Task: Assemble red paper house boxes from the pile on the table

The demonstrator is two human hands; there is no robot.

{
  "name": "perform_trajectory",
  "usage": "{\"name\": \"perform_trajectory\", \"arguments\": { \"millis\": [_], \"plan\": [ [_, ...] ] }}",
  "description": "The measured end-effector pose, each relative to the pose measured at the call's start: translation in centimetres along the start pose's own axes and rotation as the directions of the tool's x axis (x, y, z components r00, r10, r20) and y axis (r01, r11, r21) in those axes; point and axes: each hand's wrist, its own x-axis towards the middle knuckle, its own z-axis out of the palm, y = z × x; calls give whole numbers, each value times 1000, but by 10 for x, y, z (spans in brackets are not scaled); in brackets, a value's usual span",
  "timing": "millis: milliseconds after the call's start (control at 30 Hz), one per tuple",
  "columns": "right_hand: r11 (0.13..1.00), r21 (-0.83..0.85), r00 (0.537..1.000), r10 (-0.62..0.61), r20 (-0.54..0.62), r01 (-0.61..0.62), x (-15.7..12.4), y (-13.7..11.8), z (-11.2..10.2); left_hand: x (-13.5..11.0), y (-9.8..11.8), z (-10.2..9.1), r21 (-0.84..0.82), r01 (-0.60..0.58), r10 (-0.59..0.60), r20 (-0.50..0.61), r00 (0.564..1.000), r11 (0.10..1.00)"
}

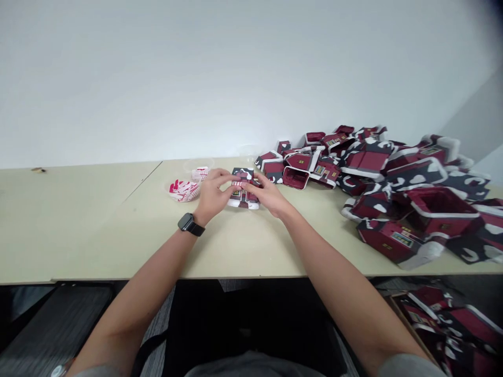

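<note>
A small dark-red house-shaped paper box [244, 198] with white snow trim stands on the beige table [98, 230] in front of me. My left hand [212, 195], with a black watch on its wrist, grips the box from the left, fingers curled over its top. My right hand [267, 196] holds the box's right side, its fingers pressed against the roof. Both hands meet over the box and hide part of it.
Two small clear cups of red-and-white pieces [184, 190] sit left of the box. A large heap of the same red house boxes [393, 183] covers the table's right side. More boxes lie in a carton [444, 324] on the floor at lower right.
</note>
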Motion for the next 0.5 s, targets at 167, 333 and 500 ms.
{"name": "perform_trajectory", "arguments": {
  "millis": [167, 333, 500],
  "plan": [
    [990, -23, 989, -138, 62, 139, -2, -6, -1, 0, -3, 7, -503, 378, -283, 257, 924, 777],
    [976, -55, 973, -206, 105, 212, -4, -9, 0, -1, -3, 7, -639, 484, -303, 379, 875, 598],
    [975, -49, 972, -213, 98, 219, -2, -6, -2, -3, 4, 9, -649, 479, -320, 356, 878, 591]
  ]
}}
